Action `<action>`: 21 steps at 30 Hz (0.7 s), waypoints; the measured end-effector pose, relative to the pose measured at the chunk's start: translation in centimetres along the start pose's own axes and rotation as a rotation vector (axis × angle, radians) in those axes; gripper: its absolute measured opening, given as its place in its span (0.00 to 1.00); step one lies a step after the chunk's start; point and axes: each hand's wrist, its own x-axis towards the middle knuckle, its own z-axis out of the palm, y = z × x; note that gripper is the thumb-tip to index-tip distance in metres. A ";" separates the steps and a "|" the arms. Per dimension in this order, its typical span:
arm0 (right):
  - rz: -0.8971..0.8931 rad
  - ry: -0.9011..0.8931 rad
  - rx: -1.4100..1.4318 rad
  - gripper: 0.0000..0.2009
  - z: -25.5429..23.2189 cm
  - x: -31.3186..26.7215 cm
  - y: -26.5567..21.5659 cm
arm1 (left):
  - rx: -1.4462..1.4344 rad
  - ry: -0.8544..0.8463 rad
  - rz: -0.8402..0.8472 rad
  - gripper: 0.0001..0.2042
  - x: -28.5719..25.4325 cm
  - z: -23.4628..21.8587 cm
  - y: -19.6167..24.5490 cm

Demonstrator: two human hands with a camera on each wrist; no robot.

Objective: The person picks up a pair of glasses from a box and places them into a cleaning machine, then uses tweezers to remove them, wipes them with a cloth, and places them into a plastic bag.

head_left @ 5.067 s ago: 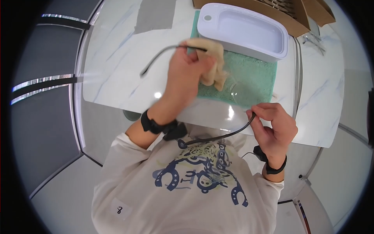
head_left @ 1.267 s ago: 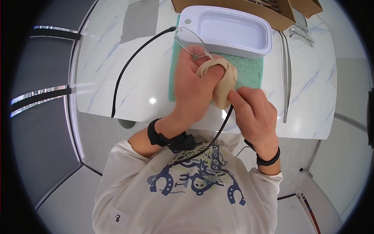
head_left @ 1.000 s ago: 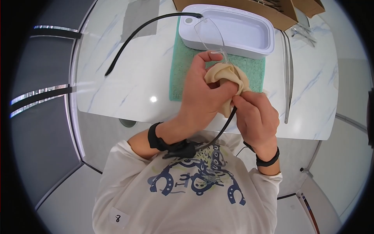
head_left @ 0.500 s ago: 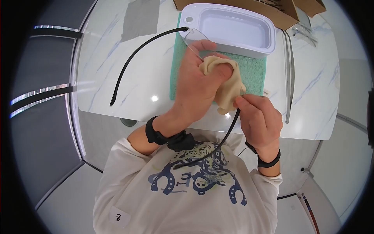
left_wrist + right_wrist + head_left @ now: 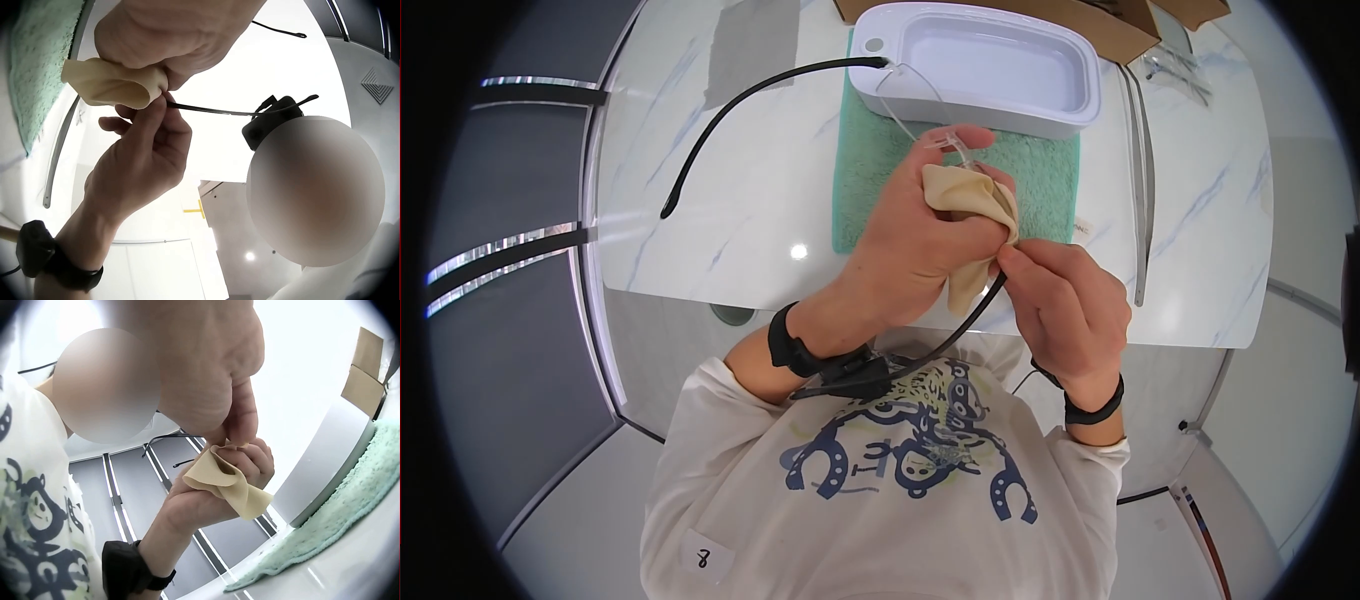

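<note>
Both hands hold a pair of eyeglasses (image 5: pixel 840 64) with clear lenses and long black temples, above the front of the table. My left hand (image 5: pixel 910 235) grips a beige cloth (image 5: pixel 970 195) folded over the lens nearer my body, thumb pressed on it. That lens is mostly hidden by cloth and fingers. Between thumb and fingers, my right hand (image 5: pixel 1070 310) pinches the near temple at its hinge end, right at the cloth's edge. In the left wrist view this temple (image 5: pixel 212 111) sticks out past the fingers. The other lens and temple extend beyond my left hand, toward the back left.
A white basin (image 5: pixel 1000 125) stands on a green towel (image 5: pixel 1040 180) behind the hands. Cardboard boxes (image 5: pixel 1115 40) are at the back, with clear-bagged items (image 5: pixel 1175 70) to the right. Grey strips (image 5: pixel 1142 200) lie on the right; a grey sheet (image 5: pixel 752 50) lies back left.
Over five seconds the cloth has come onto the lens beside my right hand. In the last half second my left hand has turned, swinging the far temple up and left; the right hand keeps its pinch.
</note>
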 end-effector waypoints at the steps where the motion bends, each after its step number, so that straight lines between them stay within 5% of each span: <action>1: -0.003 -0.006 0.005 0.16 0.1 0.0 0.0 | -0.018 0.002 0.008 0.32 0.0 -0.1 -0.1; 14: 0.018 -0.037 0.046 0.18 -0.4 0.4 -0.4 | 0.011 0.134 0.054 0.21 -0.1 0.1 -0.9; 17: 0.084 -0.052 0.073 0.18 -1.3 1.0 -0.4 | 0.133 0.082 -0.025 0.24 -0.3 0.3 -0.1; 21: 0.110 -0.040 0.083 0.18 -1.8 1.3 -0.5 | -0.123 -0.032 -0.073 0.32 -0.6 0.3 0.3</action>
